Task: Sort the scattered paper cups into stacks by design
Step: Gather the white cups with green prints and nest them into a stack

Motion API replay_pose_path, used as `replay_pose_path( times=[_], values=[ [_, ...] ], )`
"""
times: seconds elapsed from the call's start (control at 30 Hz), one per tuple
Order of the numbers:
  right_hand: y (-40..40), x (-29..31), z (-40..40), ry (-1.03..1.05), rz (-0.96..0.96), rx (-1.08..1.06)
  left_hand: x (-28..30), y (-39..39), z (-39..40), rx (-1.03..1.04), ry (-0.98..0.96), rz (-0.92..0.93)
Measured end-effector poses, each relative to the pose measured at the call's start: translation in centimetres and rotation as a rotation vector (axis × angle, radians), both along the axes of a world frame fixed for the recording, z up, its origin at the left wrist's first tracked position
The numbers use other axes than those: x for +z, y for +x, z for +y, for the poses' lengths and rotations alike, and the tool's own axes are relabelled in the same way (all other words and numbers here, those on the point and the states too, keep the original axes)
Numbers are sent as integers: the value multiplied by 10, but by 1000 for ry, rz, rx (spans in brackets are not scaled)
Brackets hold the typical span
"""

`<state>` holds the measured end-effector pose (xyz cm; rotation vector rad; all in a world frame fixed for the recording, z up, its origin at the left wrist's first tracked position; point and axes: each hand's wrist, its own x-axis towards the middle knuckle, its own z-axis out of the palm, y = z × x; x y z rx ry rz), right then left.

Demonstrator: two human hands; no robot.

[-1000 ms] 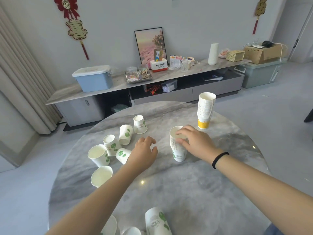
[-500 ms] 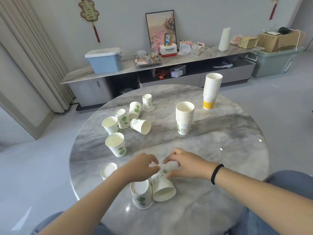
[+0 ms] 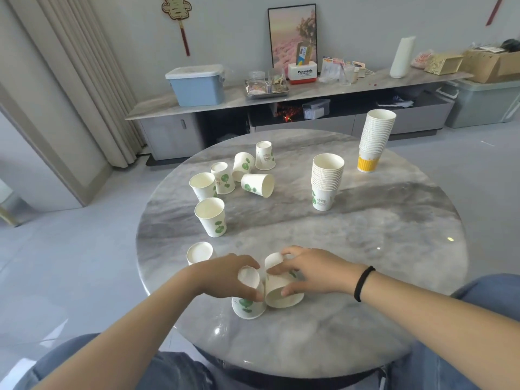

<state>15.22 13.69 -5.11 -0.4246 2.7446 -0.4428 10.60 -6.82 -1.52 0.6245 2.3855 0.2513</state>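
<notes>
Both hands held cups at the table's [image 3: 365, 319] six o'clock edge: left hand [image 3: 225, 277] gripped one green-leaf cup [image 3: 248, 301], right hand [image 3: 315, 273] gripped another leaf cup [image 3: 278, 291], touching.

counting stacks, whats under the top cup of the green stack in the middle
More nested cups: the green stack shows many rims above a bottom cup with green print. How each inner cup is printed is hidden.

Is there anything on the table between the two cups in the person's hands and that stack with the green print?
Nothing visible. The left hand and right hand each hold a cup near the table's front edge, and bare marble runs from there up to the green stack. The loose cups sit off to the left of that line.
</notes>
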Motion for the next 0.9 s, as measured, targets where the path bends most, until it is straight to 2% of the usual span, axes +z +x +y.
replay_pose_path(
  times=[0.13,0.23,0.5,0.6,0.67,0.77,0.8,0.9],
  values=[
    [-5,5,2,57,286,-43,-8,-4,-1,73,94,111],
    [-14,6,10,46,350,-195,-13,-13,6,129,168,191],
    [-27,22,27,-370,246,-567,-26,-21,17,280,410,289],
    [-25,38,23,-562,323,-602,-13,-19,22,343,647,332],
    [-25,50,15,-715,314,-588,0,-20,25,433,828,146],
    [-28,53,2,-946,204,-564,13,-25,24,631,973,-293],
    [-30,52,-1,-982,163,-550,16,-26,22,668,1034,-388],
    [-31,46,-6,-1023,87,-459,19,-27,20,623,1139,-462]
  ],
)
